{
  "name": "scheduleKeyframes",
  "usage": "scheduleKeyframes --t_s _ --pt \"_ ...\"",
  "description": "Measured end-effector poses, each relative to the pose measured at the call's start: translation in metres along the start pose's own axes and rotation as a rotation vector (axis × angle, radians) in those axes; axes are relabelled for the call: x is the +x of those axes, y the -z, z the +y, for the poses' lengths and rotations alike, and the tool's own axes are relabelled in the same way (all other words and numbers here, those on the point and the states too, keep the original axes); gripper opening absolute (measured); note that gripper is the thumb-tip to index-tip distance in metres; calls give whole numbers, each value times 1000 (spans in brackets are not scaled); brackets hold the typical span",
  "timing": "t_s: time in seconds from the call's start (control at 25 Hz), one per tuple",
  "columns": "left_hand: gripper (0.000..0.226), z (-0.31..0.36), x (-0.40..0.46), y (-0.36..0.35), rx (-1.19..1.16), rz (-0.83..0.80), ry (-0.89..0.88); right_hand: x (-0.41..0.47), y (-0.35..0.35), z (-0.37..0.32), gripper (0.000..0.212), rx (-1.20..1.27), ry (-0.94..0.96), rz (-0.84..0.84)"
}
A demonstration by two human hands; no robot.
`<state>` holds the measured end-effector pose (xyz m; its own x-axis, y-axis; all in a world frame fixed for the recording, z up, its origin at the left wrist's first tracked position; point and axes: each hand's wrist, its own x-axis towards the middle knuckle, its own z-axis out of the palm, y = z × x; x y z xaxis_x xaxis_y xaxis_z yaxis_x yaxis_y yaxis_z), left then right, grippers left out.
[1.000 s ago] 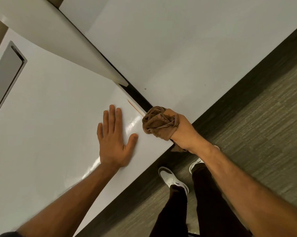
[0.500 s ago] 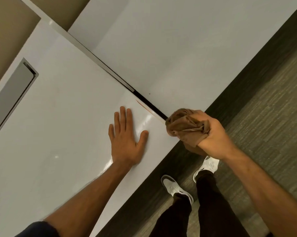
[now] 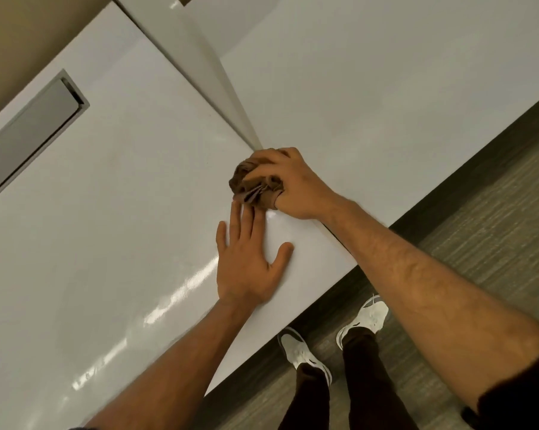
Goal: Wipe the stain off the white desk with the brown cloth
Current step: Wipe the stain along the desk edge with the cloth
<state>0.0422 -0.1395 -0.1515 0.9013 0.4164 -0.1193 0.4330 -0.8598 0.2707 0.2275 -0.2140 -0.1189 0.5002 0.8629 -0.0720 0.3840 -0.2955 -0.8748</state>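
Right hand: the right hand [image 3: 293,184] has its fingers [image 3: 274,155] clenched round the bunched brown cloth [image 3: 251,184] and presses it down on the white worktop [image 3: 122,212], right at the near end of the divider panel [image 3: 206,66].
Left hand: the left hand [image 3: 249,268] lies flat on the worktop, fingers released and spread, fingertips just beside the cloth; it holds nothing.
Stain: not visible; if it is there, the cloth and hand cover it, so whether any mark remains cannot be told.
Step in hand: likely the scrubbing itself, near the seam between the two white surfaces.
Risk, smearing: a tight wad gives little contact area; rubbing may spread the mark or push it into the seam.
Risk, slipping: the glossy surface and the closeness of the front edge could let a hard stroke carry the cloth off toward the floor [image 3: 479,243].
Risk, collision: a stroke toward the left hand would meet its fingertips.
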Motion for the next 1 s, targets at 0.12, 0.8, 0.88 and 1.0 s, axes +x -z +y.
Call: scheduleKeyframes --t_s 0.12,0.8,0.88,1.0 --pt "83 0 -1 1 -51 22 21 -3 2 9 30 182 -30 74" --pt "73 4 -6 10 -36 -29 27 -227 3 42 22 164 -164 -6" --pt "72 2 -5 7 -29 -26 26 -241 -9 49 37 574 -416 193" --pt "73 0 -3 4 -23 -4 16 -228 -28 47 21 1232 -712 697"
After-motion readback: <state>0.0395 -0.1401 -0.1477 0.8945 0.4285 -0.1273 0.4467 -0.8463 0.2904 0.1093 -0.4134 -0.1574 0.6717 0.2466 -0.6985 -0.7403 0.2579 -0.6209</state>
